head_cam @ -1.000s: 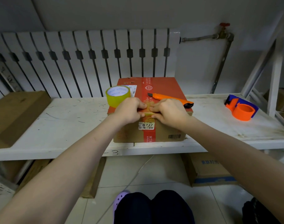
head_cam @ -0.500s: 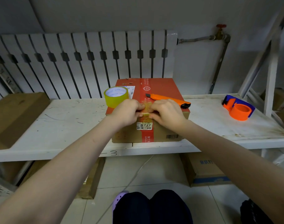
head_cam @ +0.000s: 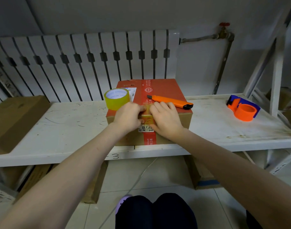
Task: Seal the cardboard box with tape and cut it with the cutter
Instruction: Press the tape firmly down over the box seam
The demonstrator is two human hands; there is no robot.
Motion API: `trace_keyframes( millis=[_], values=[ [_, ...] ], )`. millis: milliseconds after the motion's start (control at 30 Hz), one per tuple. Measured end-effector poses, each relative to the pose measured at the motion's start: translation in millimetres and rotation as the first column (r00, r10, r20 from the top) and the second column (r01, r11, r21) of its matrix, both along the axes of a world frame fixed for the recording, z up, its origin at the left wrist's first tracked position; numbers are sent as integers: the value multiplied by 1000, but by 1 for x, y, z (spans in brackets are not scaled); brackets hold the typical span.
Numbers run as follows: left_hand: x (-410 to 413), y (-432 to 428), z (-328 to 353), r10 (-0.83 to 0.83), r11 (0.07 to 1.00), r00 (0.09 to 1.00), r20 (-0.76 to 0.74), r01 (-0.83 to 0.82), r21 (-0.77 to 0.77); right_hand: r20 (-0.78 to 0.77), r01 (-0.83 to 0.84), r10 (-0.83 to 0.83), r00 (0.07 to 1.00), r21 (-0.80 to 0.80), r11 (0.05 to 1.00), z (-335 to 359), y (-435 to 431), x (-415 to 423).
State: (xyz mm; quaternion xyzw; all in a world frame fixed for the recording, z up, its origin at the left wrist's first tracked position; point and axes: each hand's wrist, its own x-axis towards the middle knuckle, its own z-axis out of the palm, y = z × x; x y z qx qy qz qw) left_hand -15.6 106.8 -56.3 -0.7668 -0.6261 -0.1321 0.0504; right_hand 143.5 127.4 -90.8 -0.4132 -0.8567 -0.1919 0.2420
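Together, left hand [head_cam: 127,116] and right hand [head_cam: 166,119] press flat on tape [head_cam: 146,115] at the box [head_cam: 168,90] front edge, cutter [head_cam: 170,101] on top.

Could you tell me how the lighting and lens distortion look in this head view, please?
Head view: soft, dim, bluish light, no glare; faint shadow beside the cardboard box; wide-angle bowing curves the radiator top; the shelf upright at right looks smeared.

White shelf [head_cam: 62,129] is carrying three things, surface scuffed. Cardboard box [head_cam: 168,90] is sitting mid-shelf at the front edge. A brown slab [head_cam: 14,116] is lying well left of the box. An orange and blue tape dispenser [head_cam: 243,109] is sitting well right of the box.
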Motion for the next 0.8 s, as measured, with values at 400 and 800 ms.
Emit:
trace_keyframes(
  millis=[400,800],
  values=[
    [2,-9,-19,28,982,999,-26,-23,185,83,18,-25,996,82,996,-13,0,3],
    [-10,-16,13,27,954,988,151,-71,290,-13,-116,116,993,-233,966,18,-2,21]
  ],
)
